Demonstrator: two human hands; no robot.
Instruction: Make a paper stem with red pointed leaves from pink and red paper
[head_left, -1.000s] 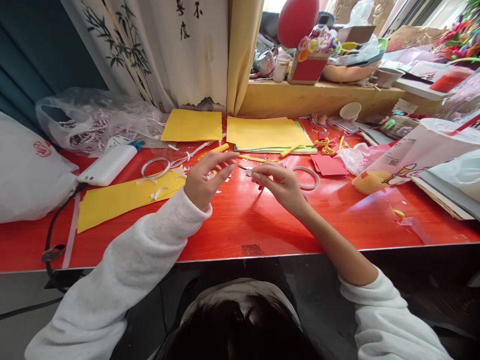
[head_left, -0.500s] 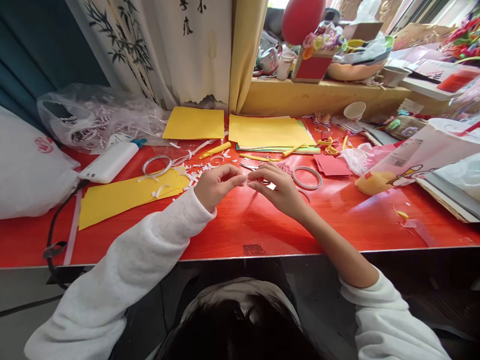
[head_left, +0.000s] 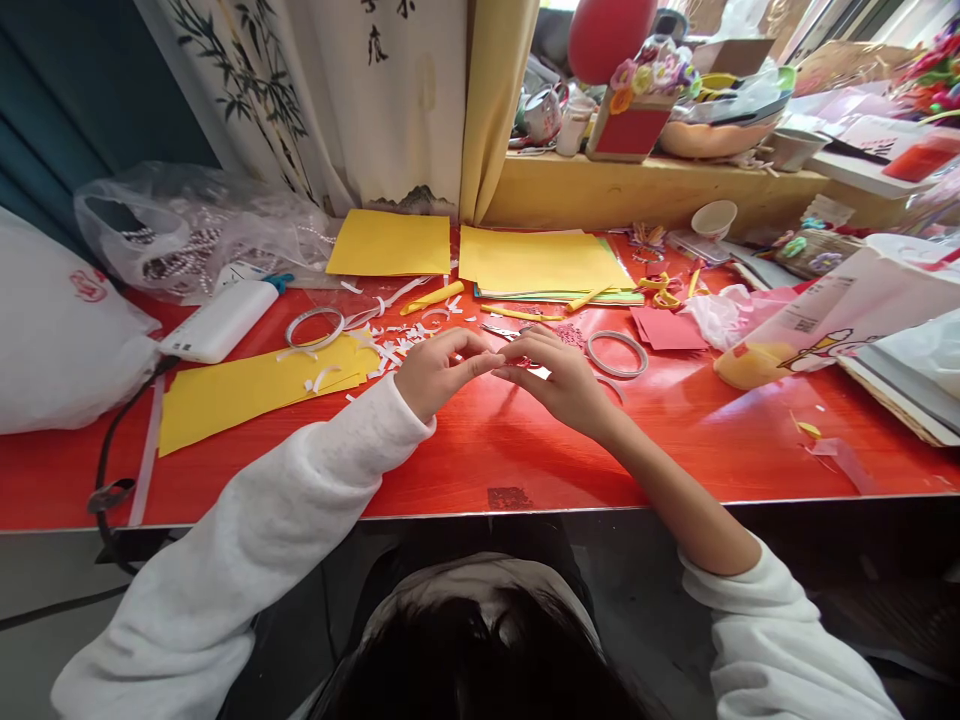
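Note:
Above the red table, my left hand (head_left: 444, 368) and my right hand (head_left: 553, 378) meet at the fingertips. Both are closed in a pinch, and whatever sits between the fingers is too small to make out. Scissors (head_left: 501, 331) lie partly hidden behind my right hand. White paper scraps (head_left: 388, 352) are scattered beside my left hand. Right of my right hand lies a roll of tape (head_left: 616, 354). Thin rolled yellow paper (head_left: 433, 298) rests just beyond the hands.
Yellow sheets (head_left: 388, 243) and a stack of coloured paper (head_left: 544, 262) lie at the back. Another tape roll (head_left: 314, 328) and yellow strips (head_left: 247, 398) are at left, near a white glue gun or power bank-like device (head_left: 221, 322). A tilted drink cup (head_left: 817, 310) stands right.
My fingertips have drawn slightly closer together, with the left hand shifting a little to the right. The view has moved slightly; the things on the table stay where they were.

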